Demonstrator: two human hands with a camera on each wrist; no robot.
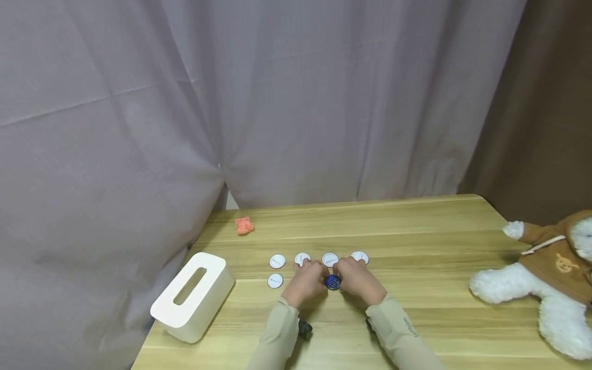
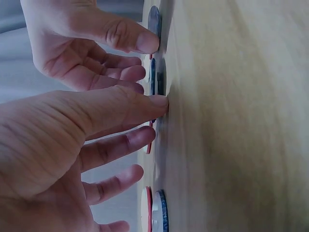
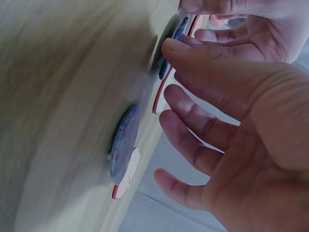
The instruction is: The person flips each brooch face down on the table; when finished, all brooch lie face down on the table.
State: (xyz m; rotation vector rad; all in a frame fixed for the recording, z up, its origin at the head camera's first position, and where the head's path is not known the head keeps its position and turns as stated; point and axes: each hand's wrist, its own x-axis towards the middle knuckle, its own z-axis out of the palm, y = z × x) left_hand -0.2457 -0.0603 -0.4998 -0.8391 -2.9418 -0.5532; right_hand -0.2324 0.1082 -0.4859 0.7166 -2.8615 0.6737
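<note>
In the head view a small blue disc with pale lines on its face is held between both hands, just above the table. My left hand grips its left edge with thumb and fingers, and my right hand holds the right edge. Edge-on in the right wrist view, the blue disc is tilted slightly, with a shadow under it. Beneath the right hand lies another bluish disc. White-faced discs, including one with small print, form a row just beyond the fingers.
Two more white discs, one far and one near, lie left of the hands. A white tissue box stands at the table's left. Behind is a coral crumpled piece. A plush toy in brown sits at right.
</note>
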